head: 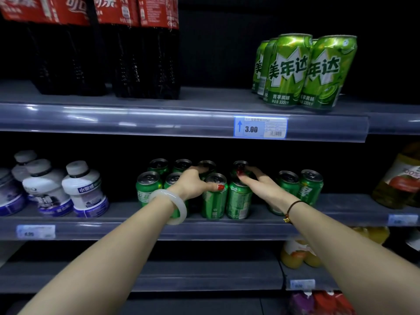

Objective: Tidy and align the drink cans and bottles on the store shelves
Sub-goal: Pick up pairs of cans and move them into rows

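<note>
Two hands reach into the middle shelf (113, 230), among the dark green cans (311, 187) standing in rows at its centre. The left hand (193, 183) grips a front can (213, 201), thumb on its upper side and fingers curled behind the rim. The right hand (259, 181) lies over the neighbouring can (238, 201), its fingertips (239, 172) curled round the top of a back can (240, 165). The two front-row cans stand upright and touch. White bottles (84, 189) stand to the left, and lighter green cans (302, 71) sit on the upper shelf (159, 119).
</note>
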Demonstrator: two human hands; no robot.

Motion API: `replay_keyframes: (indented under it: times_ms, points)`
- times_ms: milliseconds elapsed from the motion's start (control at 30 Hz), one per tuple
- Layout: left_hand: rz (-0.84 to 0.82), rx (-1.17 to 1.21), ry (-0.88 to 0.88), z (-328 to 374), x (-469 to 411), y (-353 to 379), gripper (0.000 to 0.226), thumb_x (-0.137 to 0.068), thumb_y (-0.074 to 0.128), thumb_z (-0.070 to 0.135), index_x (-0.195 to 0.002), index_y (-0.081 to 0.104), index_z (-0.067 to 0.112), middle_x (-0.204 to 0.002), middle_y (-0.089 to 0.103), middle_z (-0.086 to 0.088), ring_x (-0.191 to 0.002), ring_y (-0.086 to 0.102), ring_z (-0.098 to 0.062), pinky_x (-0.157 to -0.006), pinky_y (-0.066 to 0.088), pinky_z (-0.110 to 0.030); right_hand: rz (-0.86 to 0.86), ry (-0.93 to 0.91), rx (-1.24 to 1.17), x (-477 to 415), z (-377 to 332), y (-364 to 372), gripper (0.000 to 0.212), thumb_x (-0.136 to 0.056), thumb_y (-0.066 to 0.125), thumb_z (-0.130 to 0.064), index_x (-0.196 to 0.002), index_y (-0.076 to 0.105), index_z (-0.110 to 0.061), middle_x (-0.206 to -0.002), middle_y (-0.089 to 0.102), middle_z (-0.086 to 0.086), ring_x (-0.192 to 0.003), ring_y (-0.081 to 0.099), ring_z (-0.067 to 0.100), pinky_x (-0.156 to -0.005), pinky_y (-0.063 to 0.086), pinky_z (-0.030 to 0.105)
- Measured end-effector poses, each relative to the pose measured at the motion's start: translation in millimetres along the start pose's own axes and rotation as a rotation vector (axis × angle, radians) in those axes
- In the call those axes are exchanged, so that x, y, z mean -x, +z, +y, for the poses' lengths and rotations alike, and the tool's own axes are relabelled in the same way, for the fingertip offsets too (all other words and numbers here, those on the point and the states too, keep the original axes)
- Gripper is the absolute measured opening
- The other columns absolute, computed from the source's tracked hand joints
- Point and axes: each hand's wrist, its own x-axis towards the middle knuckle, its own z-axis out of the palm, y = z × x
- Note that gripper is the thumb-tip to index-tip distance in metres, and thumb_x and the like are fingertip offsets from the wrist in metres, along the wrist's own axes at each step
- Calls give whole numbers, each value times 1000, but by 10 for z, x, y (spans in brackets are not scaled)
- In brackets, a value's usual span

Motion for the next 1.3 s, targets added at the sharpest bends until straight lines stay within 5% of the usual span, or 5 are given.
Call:
replay_keyframes:
  times_ms: [167, 333, 900, 1100, 1300]
  points:
    - [-3, 24, -27, 5, -4, 7, 85, -67, 83, 30, -139, 43, 6, -140, 50, -6, -127, 47, -19, -110, 35, -33, -51, 24, -71, -55, 2, 68, 38, -89, 54, -43, -125, 53, -29, -127, 59, -1, -118, 53, 17, -108, 38, 38]
    - [-6, 47, -20, 2, 2, -1, 83, -69, 82, 25, -138, 42, 5, -139, 50, -7, -127, 48, -20, -109, 35, -31, -61, 23, -32, -95, 30, 147, 42, -91, 50, -45, -129, 52, -28, -129, 58, 1, -121, 51, 19, -110, 35, 37]
    - [-25, 36, -3, 73, 78, -10, 66, -78, 75, 17, -136, 46, 4, -131, 56, -6, -119, 54, -18, -95, 39, -20, -9, -65, -14, -7, -32, 271, 41, -98, 41, -32, -139, 39, -31, -120, 57, 3, -107, 50, 16, -92, 37, 26]
    - [54, 65, 18, 107, 146, -4, 53, -70, 82, 21, -117, 61, 7, -94, 59, 13, -99, 58, -9, -82, 38, -17, -3, -66, 55, 99, -86, 183, 40, -94, 50, -32, -132, 50, -17, -119, 62, 9, -109, 56, 21, -94, 41, 27]
    - [81, 21, 7, 231, 240, -25, 64, -69, 83, 23, -124, 57, 3, -118, 62, -3, -114, 56, -17, -95, 40, -23, -35, -82, 79, 242, -122, 23, 47, -86, 64, -28, -129, 52, -12, -126, 59, 4, -111, 53, 12, -102, 40, 27]
